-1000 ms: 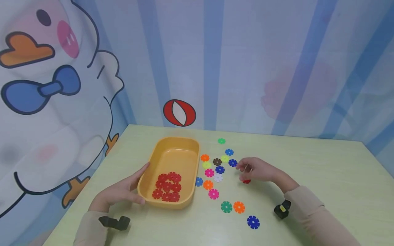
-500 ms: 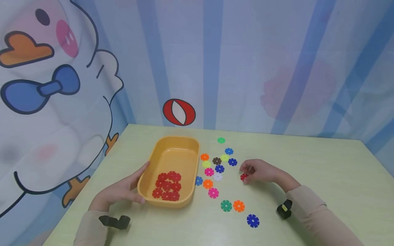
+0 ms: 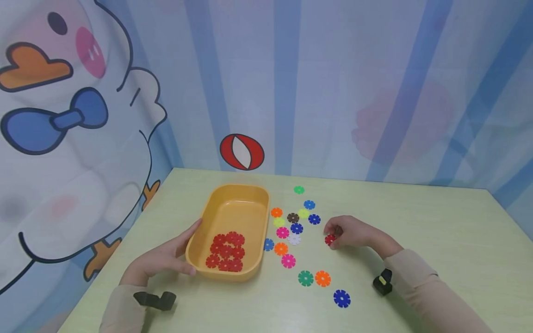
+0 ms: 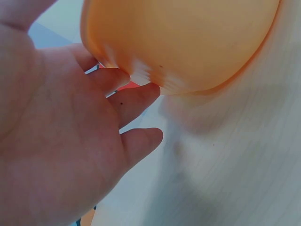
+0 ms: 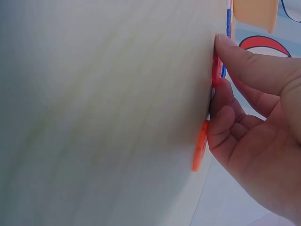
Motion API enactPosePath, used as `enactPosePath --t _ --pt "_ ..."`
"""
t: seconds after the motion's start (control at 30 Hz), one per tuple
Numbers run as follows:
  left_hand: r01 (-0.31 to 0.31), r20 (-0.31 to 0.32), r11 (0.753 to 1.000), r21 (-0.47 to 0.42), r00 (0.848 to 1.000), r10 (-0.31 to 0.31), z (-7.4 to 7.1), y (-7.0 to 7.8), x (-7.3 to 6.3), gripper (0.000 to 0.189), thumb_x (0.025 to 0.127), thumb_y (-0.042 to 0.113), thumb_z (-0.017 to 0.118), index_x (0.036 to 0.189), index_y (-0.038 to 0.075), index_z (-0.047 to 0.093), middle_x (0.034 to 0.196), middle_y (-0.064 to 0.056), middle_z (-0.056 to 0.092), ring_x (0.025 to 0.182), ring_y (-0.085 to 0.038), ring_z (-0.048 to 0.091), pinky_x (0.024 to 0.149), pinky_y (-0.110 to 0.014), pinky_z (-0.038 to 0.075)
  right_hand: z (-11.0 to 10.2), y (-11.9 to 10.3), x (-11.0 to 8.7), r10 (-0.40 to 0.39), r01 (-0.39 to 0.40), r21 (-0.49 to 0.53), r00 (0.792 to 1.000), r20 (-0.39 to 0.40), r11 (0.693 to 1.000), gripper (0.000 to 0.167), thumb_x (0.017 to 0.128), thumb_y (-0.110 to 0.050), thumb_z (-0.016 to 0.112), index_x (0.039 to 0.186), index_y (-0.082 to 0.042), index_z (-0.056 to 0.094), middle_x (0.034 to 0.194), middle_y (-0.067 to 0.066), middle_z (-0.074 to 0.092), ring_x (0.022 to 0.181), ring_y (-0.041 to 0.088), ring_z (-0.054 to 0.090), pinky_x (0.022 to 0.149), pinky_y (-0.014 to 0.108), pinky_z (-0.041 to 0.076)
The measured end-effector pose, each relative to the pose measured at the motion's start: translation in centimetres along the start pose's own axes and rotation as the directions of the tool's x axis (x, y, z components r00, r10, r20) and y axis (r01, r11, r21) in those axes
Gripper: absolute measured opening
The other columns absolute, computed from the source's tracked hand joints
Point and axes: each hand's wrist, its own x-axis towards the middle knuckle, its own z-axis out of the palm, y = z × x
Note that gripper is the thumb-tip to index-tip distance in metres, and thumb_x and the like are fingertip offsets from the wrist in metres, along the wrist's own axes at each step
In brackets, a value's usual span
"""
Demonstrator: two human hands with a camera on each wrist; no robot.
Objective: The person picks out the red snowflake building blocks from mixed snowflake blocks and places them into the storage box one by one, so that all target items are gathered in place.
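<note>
My left hand (image 3: 160, 260) rests against the left side of a yellow plastic tray (image 3: 256, 259), fingers and thumb spread along its rim. In the left wrist view the straight fingers touch the tray's outer wall (image 4: 188, 42). Several red snowflake discs (image 3: 226, 252) lie in the near part of the tray. My right hand (image 3: 351, 231) is low over the table, thumb and fingertips pinching a red snowflake disc (image 3: 330, 239). The right wrist view has this red disc (image 5: 217, 70) between thumb and finger, and an orange disc (image 5: 201, 146) beside the curled fingers.
Loose discs lie between tray and right hand, among them a brown (image 3: 293, 218), a white (image 3: 294, 239) and a pink one (image 3: 288, 261). Nearer are a green (image 3: 306, 278), an orange (image 3: 322, 278) and a dark blue disc (image 3: 342, 298). A printed curtain (image 3: 325, 92) hangs behind the table.
My right hand has shifted slightly right and down, and its thumb and fingers have come together on the red disc. The left hand and tray stay in place.
</note>
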Motion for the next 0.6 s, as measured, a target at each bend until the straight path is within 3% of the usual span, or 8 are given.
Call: enactPosePath --t 0.6 --pt "-0.010 -0.006 1.000 0.003 1.000 0.010 0.06 0.03 -0.03 0.115 0.077 0.021 0.081 0.156 0.014 -0.004 0.161 -0.016 -0.010 0.145 -0.045 -0.009 0.112 -0.065 0.006 0.14 0.09 0.15 -0.006 0.006 -0.024 1.000 0.002 1.000 0.025 0.079 -0.005 0.077 0.101 -0.008 0.065 0.087 0.002 0.059 0.082 0.018 0.052 0.076 0.030 0.052"
